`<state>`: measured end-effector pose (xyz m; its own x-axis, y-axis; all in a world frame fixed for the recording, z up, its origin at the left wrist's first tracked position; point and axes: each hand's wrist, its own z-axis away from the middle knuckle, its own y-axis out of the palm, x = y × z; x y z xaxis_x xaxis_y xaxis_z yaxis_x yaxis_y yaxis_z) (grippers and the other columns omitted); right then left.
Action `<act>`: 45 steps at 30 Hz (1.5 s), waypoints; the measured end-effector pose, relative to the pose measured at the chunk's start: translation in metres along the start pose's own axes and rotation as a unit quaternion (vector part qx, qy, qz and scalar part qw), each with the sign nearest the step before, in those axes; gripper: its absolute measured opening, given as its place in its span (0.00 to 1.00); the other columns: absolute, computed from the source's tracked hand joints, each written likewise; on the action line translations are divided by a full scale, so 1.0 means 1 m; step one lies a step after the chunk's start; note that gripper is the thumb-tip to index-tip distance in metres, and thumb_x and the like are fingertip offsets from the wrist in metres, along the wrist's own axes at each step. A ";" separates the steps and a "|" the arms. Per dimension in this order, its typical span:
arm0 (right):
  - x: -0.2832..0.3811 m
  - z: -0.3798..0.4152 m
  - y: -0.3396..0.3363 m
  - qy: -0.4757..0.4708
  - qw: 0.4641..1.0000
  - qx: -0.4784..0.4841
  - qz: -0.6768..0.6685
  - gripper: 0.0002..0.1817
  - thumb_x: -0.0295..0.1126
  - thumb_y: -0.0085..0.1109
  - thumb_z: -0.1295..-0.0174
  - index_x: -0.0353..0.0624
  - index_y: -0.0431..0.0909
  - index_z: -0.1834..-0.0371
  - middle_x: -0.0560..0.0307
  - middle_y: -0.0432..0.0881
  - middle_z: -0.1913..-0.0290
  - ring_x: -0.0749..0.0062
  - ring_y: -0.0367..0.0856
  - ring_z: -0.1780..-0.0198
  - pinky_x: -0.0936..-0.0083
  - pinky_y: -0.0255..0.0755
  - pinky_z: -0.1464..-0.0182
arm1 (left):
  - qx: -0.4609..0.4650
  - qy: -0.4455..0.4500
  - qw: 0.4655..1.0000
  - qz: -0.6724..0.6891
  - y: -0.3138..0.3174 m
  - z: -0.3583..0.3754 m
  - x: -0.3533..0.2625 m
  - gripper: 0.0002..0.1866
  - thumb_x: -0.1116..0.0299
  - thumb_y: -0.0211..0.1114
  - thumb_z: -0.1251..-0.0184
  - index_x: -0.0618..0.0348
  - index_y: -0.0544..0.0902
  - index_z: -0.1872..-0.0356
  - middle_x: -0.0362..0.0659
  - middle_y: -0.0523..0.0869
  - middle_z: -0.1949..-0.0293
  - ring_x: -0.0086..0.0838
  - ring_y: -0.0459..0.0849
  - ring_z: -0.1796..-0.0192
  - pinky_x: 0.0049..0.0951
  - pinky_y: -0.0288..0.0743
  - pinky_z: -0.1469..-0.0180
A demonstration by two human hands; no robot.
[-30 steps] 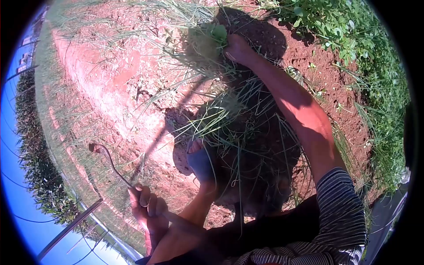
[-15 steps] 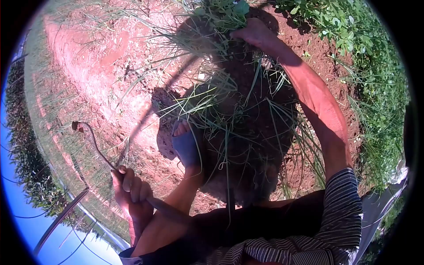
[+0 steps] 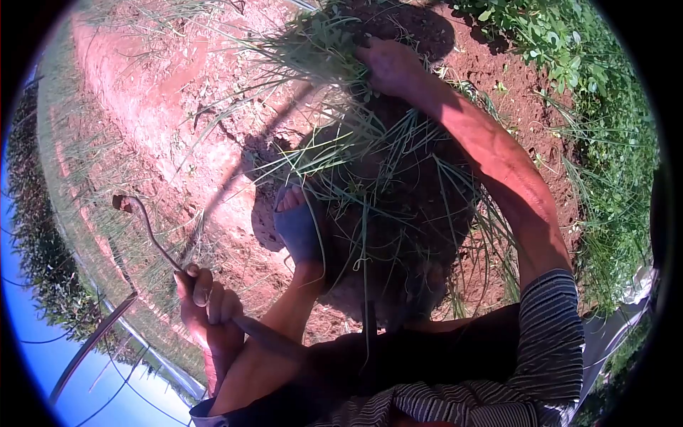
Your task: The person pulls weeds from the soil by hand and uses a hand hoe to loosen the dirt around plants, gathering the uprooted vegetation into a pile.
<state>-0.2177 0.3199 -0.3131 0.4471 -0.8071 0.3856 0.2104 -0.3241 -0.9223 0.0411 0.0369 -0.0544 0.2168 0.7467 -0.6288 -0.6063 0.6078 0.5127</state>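
Note:
My left hand (image 3: 210, 306) is closed round the wooden handle of a small hand hoe (image 3: 155, 238). The hoe's thin bent neck and rusty blade stick out to the upper left, in the air. My right hand (image 3: 391, 65) reaches forward with its fingers closed on a bunch of weeds (image 3: 324, 53), leafy and grassy. The weeds are blurred, and part of the fingers is hidden. Below that hand, long thin green stalks (image 3: 334, 160) lean across the shaded soil. A foot in a grey-blue slipper (image 3: 297, 231) stands beside them.
Reddish dry soil (image 3: 171, 121) with thin grassy plants spreads to the left. A dense leafy green row (image 3: 569, 64) runs along the right. Pale sheeting (image 3: 615, 334) lies at the lower right. A curved pole (image 3: 92, 349) rises at the lower left.
My right hand has moved a little left and down, drawing the bunch of weeds with it. My left hand and the hoe have barely shifted.

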 end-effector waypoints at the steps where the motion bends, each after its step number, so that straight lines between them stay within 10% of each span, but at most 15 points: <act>1: 0.001 0.000 0.002 -0.020 1.000 -0.002 0.010 0.21 0.28 0.58 0.52 0.45 0.75 0.50 0.46 0.76 0.62 0.51 0.81 0.60 0.61 0.79 0.60 | -0.002 0.001 1.000 -0.003 0.001 0.000 0.000 0.16 0.59 0.42 0.22 0.62 0.71 0.55 0.34 0.67 0.79 0.14 0.55 0.88 0.17 0.50 0.88; 9: -0.019 -0.015 0.025 -0.098 0.990 -0.101 0.023 0.14 0.28 0.57 0.52 0.39 0.76 0.60 0.44 0.78 0.69 0.52 0.83 0.68 0.62 0.79 0.67 | 0.017 -0.010 1.000 0.004 0.008 -0.001 0.003 0.17 0.59 0.42 0.22 0.63 0.71 0.55 0.36 0.67 0.79 0.15 0.56 0.88 0.19 0.51 0.87; 12: -0.057 -0.023 -0.001 0.003 0.986 -0.168 0.021 0.15 0.30 0.59 0.51 0.39 0.76 0.59 0.43 0.80 0.69 0.52 0.83 0.67 0.61 0.78 0.64 | -0.004 -0.008 1.000 0.021 0.007 0.000 0.001 0.17 0.58 0.42 0.22 0.63 0.71 0.55 0.36 0.68 0.79 0.17 0.57 0.88 0.20 0.52 0.87; 14: -0.086 -0.031 -0.023 0.193 0.968 -0.114 -0.110 0.09 0.32 0.52 0.38 0.40 0.80 0.64 0.55 0.81 0.74 0.69 0.75 0.83 0.69 0.70 0.80 | -0.025 -0.009 0.999 0.038 0.002 0.004 -0.001 0.17 0.58 0.41 0.22 0.62 0.72 0.55 0.37 0.68 0.79 0.18 0.57 0.89 0.22 0.53 0.87; 21: -0.063 -0.018 -0.051 0.072 0.986 0.021 -0.148 0.20 0.34 0.66 0.55 0.39 0.77 0.58 0.42 0.82 0.69 0.50 0.83 0.62 0.61 0.77 0.60 | -0.008 -0.014 1.000 0.019 0.003 0.000 -0.003 0.17 0.58 0.42 0.22 0.62 0.72 0.55 0.37 0.68 0.79 0.18 0.57 0.89 0.21 0.52 0.87; 24: -0.050 -0.001 -0.034 -0.059 0.993 0.103 -0.004 0.18 0.30 0.65 0.56 0.38 0.77 0.59 0.42 0.82 0.69 0.49 0.83 0.62 0.60 0.77 0.61 | -0.013 -0.012 1.000 0.012 0.005 0.004 -0.001 0.17 0.58 0.42 0.22 0.62 0.72 0.55 0.36 0.68 0.79 0.18 0.57 0.88 0.21 0.52 0.87; 30: -0.036 0.025 -0.021 -0.035 0.986 0.161 0.020 0.14 0.21 0.56 0.57 0.37 0.77 0.63 0.41 0.81 0.70 0.46 0.82 0.63 0.56 0.77 0.61 | -0.005 -0.011 1.000 0.018 0.002 0.006 0.000 0.16 0.58 0.43 0.22 0.62 0.71 0.54 0.36 0.68 0.78 0.17 0.58 0.87 0.20 0.52 0.86; 35: -0.089 0.005 -0.032 0.002 0.986 -0.164 0.030 0.11 0.27 0.56 0.53 0.40 0.78 0.65 0.44 0.80 0.74 0.49 0.82 0.70 0.59 0.76 0.69 | 0.005 0.011 1.000 0.010 -0.002 0.010 0.000 0.16 0.58 0.43 0.22 0.62 0.70 0.53 0.36 0.68 0.77 0.16 0.57 0.87 0.19 0.53 0.86; 39: -0.072 0.007 -0.114 0.125 0.956 -0.070 -0.255 0.07 0.32 0.56 0.49 0.41 0.77 0.70 0.51 0.77 0.80 0.61 0.81 0.76 0.68 0.74 0.72 | 0.007 0.028 0.999 0.020 -0.007 0.011 -0.001 0.17 0.58 0.44 0.22 0.64 0.70 0.54 0.36 0.67 0.77 0.16 0.57 0.86 0.19 0.52 0.87; 42: -0.143 -0.015 -0.065 -0.027 0.978 0.047 -0.201 0.12 0.33 0.60 0.52 0.39 0.77 0.65 0.46 0.81 0.73 0.54 0.83 0.68 0.65 0.77 0.65 | 0.001 0.029 1.000 0.011 -0.007 0.010 -0.002 0.17 0.57 0.44 0.23 0.64 0.70 0.55 0.36 0.67 0.78 0.16 0.56 0.87 0.19 0.52 0.87; 45: -0.101 -0.025 -0.029 0.067 0.997 -0.030 0.005 0.13 0.31 0.60 0.54 0.38 0.80 0.64 0.43 0.83 0.68 0.49 0.83 0.64 0.61 0.78 0.62 | -0.035 0.026 0.999 0.002 -0.003 0.010 -0.004 0.16 0.56 0.45 0.23 0.60 0.70 0.55 0.34 0.66 0.78 0.15 0.56 0.88 0.18 0.50 0.88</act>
<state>-0.2905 0.3991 -0.3257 0.3287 -0.8677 0.3728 0.1518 -0.3411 -0.9277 0.0504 0.0350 -0.0477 0.1757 0.7322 -0.6580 -0.6599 0.5836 0.4732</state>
